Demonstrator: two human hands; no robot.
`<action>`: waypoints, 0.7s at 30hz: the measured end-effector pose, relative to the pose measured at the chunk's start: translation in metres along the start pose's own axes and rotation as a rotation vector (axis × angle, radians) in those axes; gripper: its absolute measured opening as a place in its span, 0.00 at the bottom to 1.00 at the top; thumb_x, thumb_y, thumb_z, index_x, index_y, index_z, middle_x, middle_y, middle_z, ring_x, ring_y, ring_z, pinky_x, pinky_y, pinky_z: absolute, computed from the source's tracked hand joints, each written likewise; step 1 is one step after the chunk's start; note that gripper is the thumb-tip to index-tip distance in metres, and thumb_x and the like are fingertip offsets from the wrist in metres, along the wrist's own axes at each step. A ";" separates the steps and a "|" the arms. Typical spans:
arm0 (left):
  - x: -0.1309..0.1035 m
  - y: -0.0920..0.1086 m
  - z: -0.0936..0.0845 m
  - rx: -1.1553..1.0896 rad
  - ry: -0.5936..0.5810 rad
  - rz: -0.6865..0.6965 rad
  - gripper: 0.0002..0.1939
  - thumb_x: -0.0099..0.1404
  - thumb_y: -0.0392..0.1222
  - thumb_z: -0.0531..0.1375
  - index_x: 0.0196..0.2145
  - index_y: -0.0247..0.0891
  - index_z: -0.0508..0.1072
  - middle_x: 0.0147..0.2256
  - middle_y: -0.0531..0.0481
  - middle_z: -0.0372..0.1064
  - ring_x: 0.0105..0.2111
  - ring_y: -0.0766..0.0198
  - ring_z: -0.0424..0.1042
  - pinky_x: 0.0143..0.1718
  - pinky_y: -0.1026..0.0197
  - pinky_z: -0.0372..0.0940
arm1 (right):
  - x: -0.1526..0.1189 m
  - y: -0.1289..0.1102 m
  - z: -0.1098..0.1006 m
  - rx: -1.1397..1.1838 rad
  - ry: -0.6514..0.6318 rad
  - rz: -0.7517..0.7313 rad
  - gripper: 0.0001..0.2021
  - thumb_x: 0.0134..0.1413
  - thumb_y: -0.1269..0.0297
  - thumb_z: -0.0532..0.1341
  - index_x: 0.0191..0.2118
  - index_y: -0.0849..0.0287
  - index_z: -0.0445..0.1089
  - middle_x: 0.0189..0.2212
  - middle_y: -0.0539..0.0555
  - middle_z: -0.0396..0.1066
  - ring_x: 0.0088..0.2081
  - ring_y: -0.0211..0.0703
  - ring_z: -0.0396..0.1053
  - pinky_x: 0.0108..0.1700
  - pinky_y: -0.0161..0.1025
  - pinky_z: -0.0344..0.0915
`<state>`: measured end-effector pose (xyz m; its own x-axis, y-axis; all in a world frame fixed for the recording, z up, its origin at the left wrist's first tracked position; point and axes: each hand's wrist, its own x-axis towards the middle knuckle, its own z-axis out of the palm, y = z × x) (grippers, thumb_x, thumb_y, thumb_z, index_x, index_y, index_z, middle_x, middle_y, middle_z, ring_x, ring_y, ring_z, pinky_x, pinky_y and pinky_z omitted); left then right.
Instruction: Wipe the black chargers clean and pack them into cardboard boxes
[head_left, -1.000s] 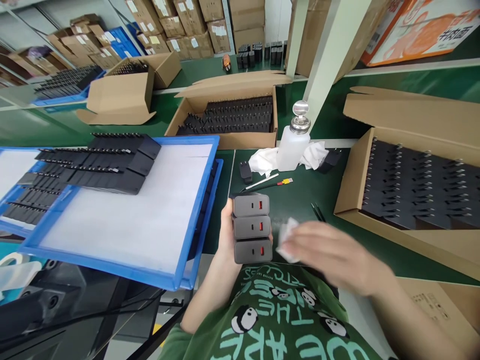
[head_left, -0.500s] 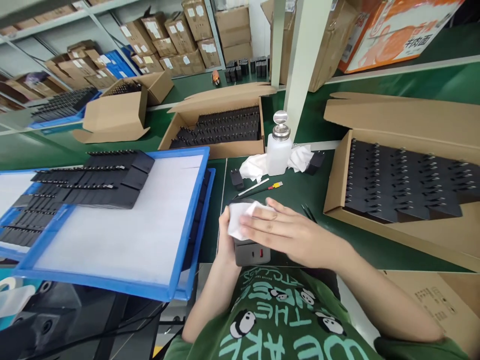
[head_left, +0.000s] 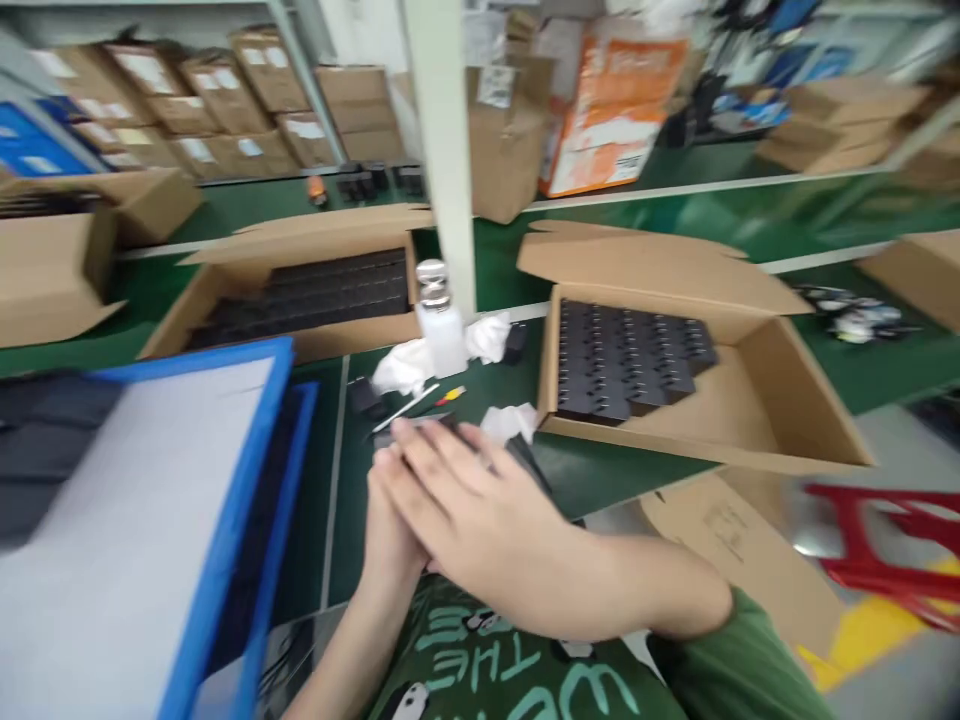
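Observation:
The view is blurred by head motion. My left hand [head_left: 386,535] grips a stack of dark grey chargers [head_left: 529,464], which is almost hidden under my other hand. My right hand [head_left: 469,505] lies flat over the stack with its fingers spread. A white cloth [head_left: 510,420] sticks out from under its far side. Both hands are close to my body, above the green table [head_left: 600,470].
An open cardboard box [head_left: 757,400] partly filled with black chargers stands to the right. Another box [head_left: 300,295] of chargers sits behind, with a white dispenser bottle [head_left: 442,325] and white rags. Blue trays [head_left: 247,480] lie at left. A red frame [head_left: 885,545] stands on the floor at right.
The view has swung to the right and blurred. My right hand has slid the cloth across the stack toward the right; the left hand still holds the chargers.

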<state>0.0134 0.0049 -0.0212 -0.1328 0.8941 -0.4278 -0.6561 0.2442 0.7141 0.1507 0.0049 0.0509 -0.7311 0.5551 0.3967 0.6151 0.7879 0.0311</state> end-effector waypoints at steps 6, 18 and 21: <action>-0.010 -0.024 0.072 0.144 -0.106 0.270 0.14 0.63 0.51 0.63 0.46 0.46 0.73 0.46 0.55 0.74 0.52 0.61 0.69 0.49 0.67 0.65 | -0.027 0.032 -0.021 -0.270 0.067 0.286 0.27 0.63 0.67 0.52 0.66 0.69 0.56 0.56 0.65 0.67 0.54 0.58 0.65 0.53 0.51 0.69; 0.033 -0.082 0.176 1.564 -1.075 0.778 0.16 0.70 0.45 0.55 0.52 0.36 0.70 0.48 0.41 0.70 0.49 0.50 0.68 0.52 0.45 0.64 | -0.252 0.263 -0.048 0.565 -0.125 0.983 0.43 0.40 0.64 0.67 0.63 0.60 0.49 0.53 0.64 0.66 0.50 0.53 0.72 0.52 0.49 0.70; 0.039 -0.094 0.175 1.650 -1.134 0.814 0.08 0.68 0.41 0.58 0.41 0.36 0.74 0.40 0.44 0.72 0.44 0.51 0.69 0.47 0.46 0.65 | -0.266 0.279 -0.029 0.648 -0.243 0.938 0.44 0.40 0.64 0.67 0.63 0.61 0.48 0.49 0.61 0.71 0.49 0.51 0.73 0.52 0.46 0.70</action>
<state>0.2003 0.0826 -0.0082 0.8137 0.5692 0.1178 0.4508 -0.7459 0.4904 0.5251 0.0690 -0.0197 -0.1497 0.9734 -0.1733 0.7298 -0.0094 -0.6836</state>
